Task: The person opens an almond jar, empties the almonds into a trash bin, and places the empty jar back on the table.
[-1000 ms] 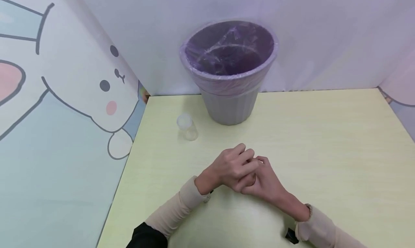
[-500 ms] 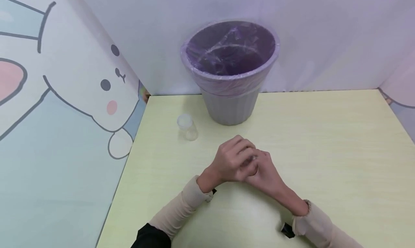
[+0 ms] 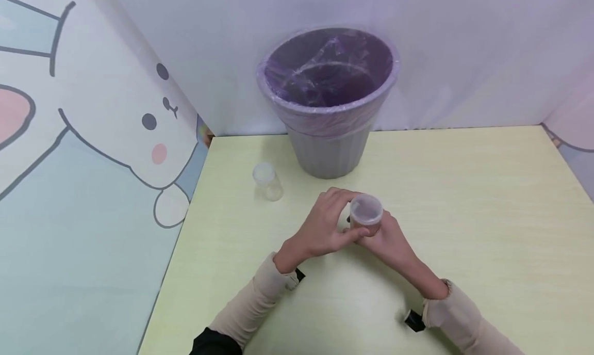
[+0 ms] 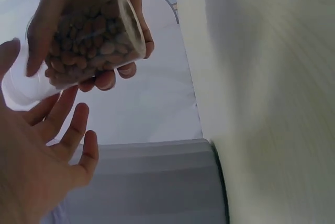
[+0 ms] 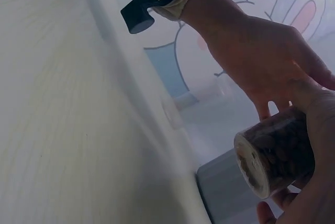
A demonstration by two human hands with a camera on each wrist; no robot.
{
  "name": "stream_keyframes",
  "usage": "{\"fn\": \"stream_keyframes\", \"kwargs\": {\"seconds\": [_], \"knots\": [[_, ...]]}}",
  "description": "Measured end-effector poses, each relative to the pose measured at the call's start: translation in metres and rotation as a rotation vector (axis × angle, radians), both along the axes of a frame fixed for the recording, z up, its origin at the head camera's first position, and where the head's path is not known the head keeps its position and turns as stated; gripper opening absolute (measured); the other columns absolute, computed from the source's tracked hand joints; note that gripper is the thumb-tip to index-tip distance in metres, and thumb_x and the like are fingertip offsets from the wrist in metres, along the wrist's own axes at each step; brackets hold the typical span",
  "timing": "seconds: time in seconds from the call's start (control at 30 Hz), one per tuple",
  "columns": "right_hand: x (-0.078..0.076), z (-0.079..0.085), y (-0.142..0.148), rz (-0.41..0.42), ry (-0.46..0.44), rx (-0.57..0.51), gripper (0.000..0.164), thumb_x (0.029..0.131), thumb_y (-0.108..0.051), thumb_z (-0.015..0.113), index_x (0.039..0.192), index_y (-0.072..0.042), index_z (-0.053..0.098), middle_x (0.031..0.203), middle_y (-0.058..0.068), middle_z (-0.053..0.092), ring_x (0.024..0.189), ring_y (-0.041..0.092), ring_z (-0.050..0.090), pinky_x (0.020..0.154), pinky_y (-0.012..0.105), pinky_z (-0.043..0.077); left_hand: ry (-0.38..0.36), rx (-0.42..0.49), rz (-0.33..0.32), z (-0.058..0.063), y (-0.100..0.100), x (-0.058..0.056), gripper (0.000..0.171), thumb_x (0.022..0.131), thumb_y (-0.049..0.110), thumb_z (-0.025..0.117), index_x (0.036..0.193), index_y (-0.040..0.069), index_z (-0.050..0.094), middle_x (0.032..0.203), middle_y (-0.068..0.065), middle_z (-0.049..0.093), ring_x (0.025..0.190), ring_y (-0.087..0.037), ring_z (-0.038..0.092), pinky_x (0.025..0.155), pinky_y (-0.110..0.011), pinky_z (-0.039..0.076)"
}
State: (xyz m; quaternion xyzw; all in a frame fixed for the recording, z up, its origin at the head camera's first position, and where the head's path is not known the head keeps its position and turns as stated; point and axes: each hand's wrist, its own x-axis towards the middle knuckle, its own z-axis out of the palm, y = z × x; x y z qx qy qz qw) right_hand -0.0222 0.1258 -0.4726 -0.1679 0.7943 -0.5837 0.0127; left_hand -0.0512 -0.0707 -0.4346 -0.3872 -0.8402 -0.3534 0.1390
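Observation:
A clear plastic jar (image 3: 366,215) with a translucent whitish top stands tilted between the hands, above the table. Brown oval pieces like nuts or beans fill the jar (image 4: 91,43) in the left wrist view. My right hand (image 3: 392,244) grips the jar's body, its fingers curled round it. Around the top, my left hand (image 3: 320,226) has its fingers spread, with the thumb in front; whether they touch the jar I cannot tell. The right wrist view shows the jar's round base (image 5: 251,166) and the left hand (image 5: 256,56) beyond it.
A second clear jar (image 3: 268,182) with a whitish top stands on the pale yellow table (image 3: 464,200), left of the hands. Behind them is a grey bin (image 3: 331,151) with a purple plastic liner. A white wall (image 3: 464,50) runs along the table's back edge.
My left hand has loosened from over the right one and its fingers have spread. The jar's top, hidden before, now shows. Both hands have risen slightly in the head view.

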Motion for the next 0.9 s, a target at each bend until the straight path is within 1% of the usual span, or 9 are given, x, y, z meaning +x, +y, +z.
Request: {"fn": "stream_keyframes", "kwargs": {"seconds": [0.1, 0.13, 0.2, 0.3, 0.47, 0.6, 0.67, 0.73, 0.9], "knots": [[-0.002, 0.002, 0.005, 0.035, 0.007, 0.028, 0.047, 0.087, -0.009, 0.084, 0.128, -0.013, 0.063, 0.114, 0.003, 0.072, 0.104, 0.007, 0.063, 0.093, 0.027, 0.05, -0.02, 0.002, -0.005, 0.0, -0.003, -0.003, 0.061, 0.081, 0.041, 0.087, 0.132, 0.014, 0.066, 0.128, 0.002, 0.071, 0.125, -0.017, 0.059, 0.105, -0.036, 0.044], [-0.003, 0.004, 0.006, 0.056, 0.003, 0.045, 0.053, 0.088, -0.01, 0.083, 0.135, -0.012, 0.059, 0.121, 0.005, 0.07, 0.112, 0.009, 0.062, 0.098, 0.031, 0.049, -0.029, 0.018, -0.006, 0.0, -0.004, -0.004, 0.06, 0.081, 0.04, 0.088, 0.131, 0.014, 0.067, 0.127, 0.002, 0.071, 0.125, -0.017, 0.059, 0.106, -0.037, 0.044], [-0.004, 0.008, 0.012, 0.091, 0.009, 0.091, 0.065, 0.09, -0.013, 0.082, 0.146, -0.01, 0.05, 0.135, 0.009, 0.064, 0.126, 0.014, 0.057, 0.107, 0.04, 0.046, -0.054, 0.064, -0.015, 0.0, -0.007, -0.005, 0.058, 0.082, 0.036, 0.087, 0.131, 0.013, 0.066, 0.127, 0.0, 0.071, 0.125, -0.018, 0.059, 0.107, -0.038, 0.044], [-0.007, 0.015, 0.021, 0.122, 0.081, 0.144, 0.074, 0.091, -0.011, 0.08, 0.154, -0.009, 0.041, 0.146, 0.009, 0.056, 0.134, 0.014, 0.05, 0.11, 0.042, 0.043, -0.11, 0.153, -0.038, 0.001, -0.011, -0.008, 0.059, 0.083, 0.025, 0.087, 0.133, 0.009, 0.063, 0.131, -0.006, 0.068, 0.128, -0.021, 0.059, 0.112, -0.038, 0.044], [-0.018, 0.025, 0.031, 0.088, 0.29, 0.091, 0.07, 0.087, 0.004, 0.077, 0.15, -0.007, 0.049, 0.134, 0.005, 0.061, 0.12, 0.007, 0.053, 0.1, 0.023, 0.042, -0.262, 0.241, -0.051, -0.001, -0.012, -0.006, 0.063, 0.087, 0.017, 0.084, 0.141, 0.007, 0.053, 0.135, -0.01, 0.067, 0.128, -0.02, 0.063, 0.112, -0.034, 0.049], [-0.023, 0.033, 0.033, 0.049, 0.347, 0.103, 0.069, 0.086, 0.005, 0.078, 0.149, -0.007, 0.051, 0.122, 0.002, 0.062, 0.108, 0.011, 0.056, 0.094, 0.021, 0.044, -0.357, 0.24, -0.048, -0.004, -0.011, -0.006, 0.062, 0.091, 0.018, 0.082, 0.143, 0.01, 0.049, 0.133, -0.006, 0.068, 0.119, -0.015, 0.066, 0.103, -0.029, 0.055], [-0.023, 0.038, 0.032, 0.027, 0.359, 0.144, 0.07, 0.086, 0.003, 0.08, 0.149, -0.008, 0.051, 0.115, 0.0, 0.063, 0.101, 0.012, 0.057, 0.09, 0.022, 0.045, -0.335, 0.212, -0.038, -0.005, -0.01, -0.006, 0.063, 0.09, 0.02, 0.083, 0.143, 0.011, 0.05, 0.129, -0.004, 0.068, 0.113, -0.013, 0.066, 0.098, -0.026, 0.055], [-0.023, 0.041, 0.03, 0.003, 0.362, 0.193, 0.069, 0.086, -0.001, 0.081, 0.148, -0.009, 0.052, 0.109, -0.002, 0.065, 0.094, 0.01, 0.057, 0.086, 0.02, 0.045, -0.268, 0.169, -0.019, -0.006, -0.009, -0.007, 0.063, 0.089, 0.022, 0.085, 0.141, 0.011, 0.052, 0.127, -0.003, 0.068, 0.108, -0.012, 0.065, 0.094, -0.024, 0.054], [-0.021, 0.044, 0.026, -0.052, 0.358, 0.298, 0.055, 0.089, -0.013, 0.082, 0.138, -0.013, 0.059, 0.092, -0.009, 0.064, 0.078, 0.007, 0.054, 0.072, 0.017, 0.042, 0.045, 0.012, 0.09, -0.008, -0.005, -0.006, 0.061, 0.085, 0.037, 0.088, 0.132, 0.01, 0.06, 0.124, -0.002, 0.069, 0.105, -0.012, 0.066, 0.091, -0.022, 0.055]]}}
